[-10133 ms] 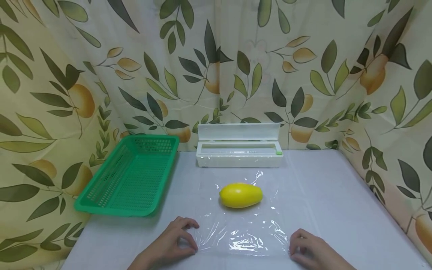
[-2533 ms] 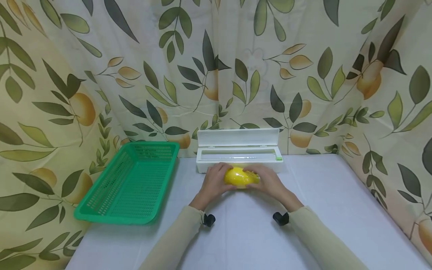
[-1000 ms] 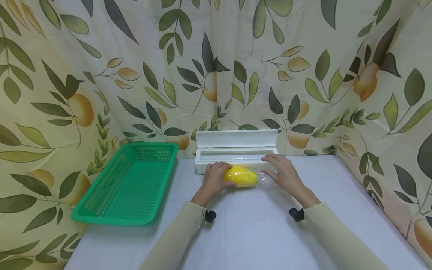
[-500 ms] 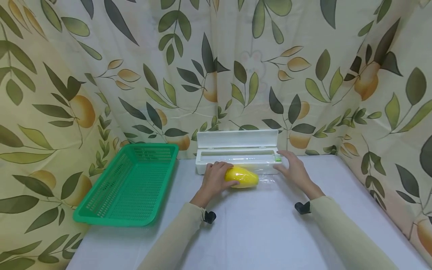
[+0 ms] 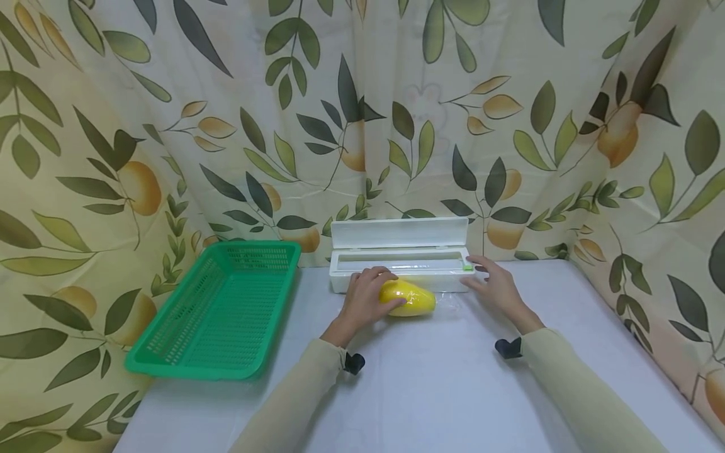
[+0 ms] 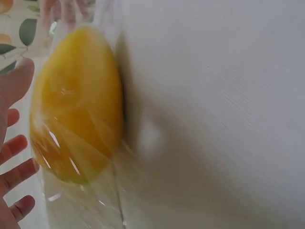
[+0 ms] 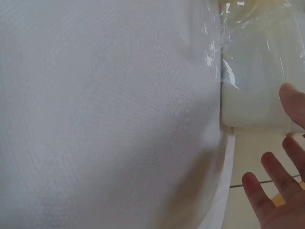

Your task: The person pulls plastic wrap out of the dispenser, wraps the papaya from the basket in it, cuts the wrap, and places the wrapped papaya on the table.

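A yellow oval fruit [image 5: 408, 298] lies under clear cling film [image 6: 71, 205] in front of a white film dispenser [image 5: 402, 281]. The left hand [image 5: 365, 299] lies over the fruit's left end, its thumb along the front. In the left wrist view the fruit shows whole, with the left fingers [image 6: 14, 176] spread and nearly straight beside it. The right hand [image 5: 498, 289] is at the dispenser's right end, index finger near the green slider [image 5: 467, 267], thumb at the front corner. Its other fingers [image 7: 274, 179] are spread in the right wrist view. Contact with the slider is unclear.
A green plastic basket [image 5: 226, 321] stands on the left of the white-covered table [image 5: 430, 390]. The dispenser's lid [image 5: 399, 234] stands raised at the back. Behind hangs a leaf-patterned curtain [image 5: 317, 94].
Earlier the fruit lay on spread film farther forward; both hands then held it at the dispenser. The right hand has since moved right to the dispenser's end. The left stays at the fruit.
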A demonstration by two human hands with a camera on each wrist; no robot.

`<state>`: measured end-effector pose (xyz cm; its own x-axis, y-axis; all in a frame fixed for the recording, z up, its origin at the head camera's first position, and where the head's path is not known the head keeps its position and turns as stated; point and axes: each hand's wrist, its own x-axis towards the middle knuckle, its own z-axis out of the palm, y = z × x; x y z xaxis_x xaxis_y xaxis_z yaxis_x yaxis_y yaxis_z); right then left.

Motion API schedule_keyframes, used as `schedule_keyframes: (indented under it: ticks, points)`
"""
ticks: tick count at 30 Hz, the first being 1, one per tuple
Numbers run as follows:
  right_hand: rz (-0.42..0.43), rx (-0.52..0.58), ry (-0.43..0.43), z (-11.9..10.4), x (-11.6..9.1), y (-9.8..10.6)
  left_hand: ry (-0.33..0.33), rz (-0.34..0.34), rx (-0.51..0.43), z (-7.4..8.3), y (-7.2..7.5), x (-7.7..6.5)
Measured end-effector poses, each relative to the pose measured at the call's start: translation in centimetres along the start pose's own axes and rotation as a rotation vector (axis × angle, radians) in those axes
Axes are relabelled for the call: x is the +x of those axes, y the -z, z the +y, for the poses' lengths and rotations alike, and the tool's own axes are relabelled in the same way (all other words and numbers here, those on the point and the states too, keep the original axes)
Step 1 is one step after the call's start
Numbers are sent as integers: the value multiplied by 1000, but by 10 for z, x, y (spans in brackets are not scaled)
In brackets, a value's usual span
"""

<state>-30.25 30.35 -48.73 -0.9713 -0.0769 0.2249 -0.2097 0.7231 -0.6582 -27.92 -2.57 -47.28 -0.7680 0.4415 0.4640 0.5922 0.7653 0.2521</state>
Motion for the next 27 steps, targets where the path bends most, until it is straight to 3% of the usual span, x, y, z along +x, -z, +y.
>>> schedule_keyframes:
  ticks: [6, 14, 20, 27]
  points:
    - [-13, 85, -78, 6, -2, 1, -34, -5, -133, 19, -1, 30]
    - [-12, 123, -124, 5, -2, 2, 0, -129, -305, 51, -7, 74]
    - [6, 141, -137, 7, -2, 4, 11, -150, -302, 67, -28, 100]
    - [24, 178, -113, 8, -4, -1, 11, -175, -238, 90, -48, 119]
